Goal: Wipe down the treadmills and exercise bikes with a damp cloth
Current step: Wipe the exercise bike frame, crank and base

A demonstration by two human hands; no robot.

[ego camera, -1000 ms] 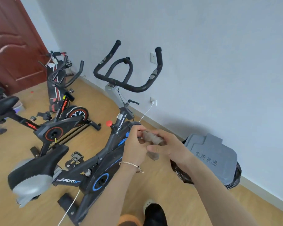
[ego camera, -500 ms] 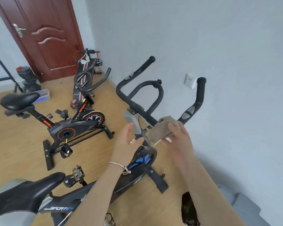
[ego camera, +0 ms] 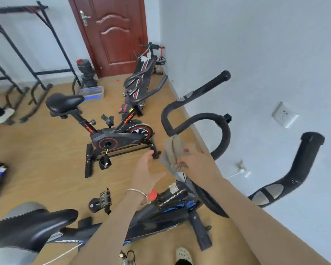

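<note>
A black and blue exercise bike stands right in front of me, its black handlebar curving up on the right. My right hand grips a crumpled grey-brown cloth against the left bend of that handlebar. My left hand hovers just left of the cloth with relaxed fingers and holds nothing. A second bike, black and red, stands further back on the wooden floor. A folded treadmill leans near the door.
A light wall with a socket runs close along the right. A brown door is at the back, with a black metal rack at far left. The near bike's seat is at lower left. My shoe shows below.
The view has swung up and left, showing more of the room. My right hand carried the cloth up from the frame to the handlebar's left bend. My left hand let go and opened.
</note>
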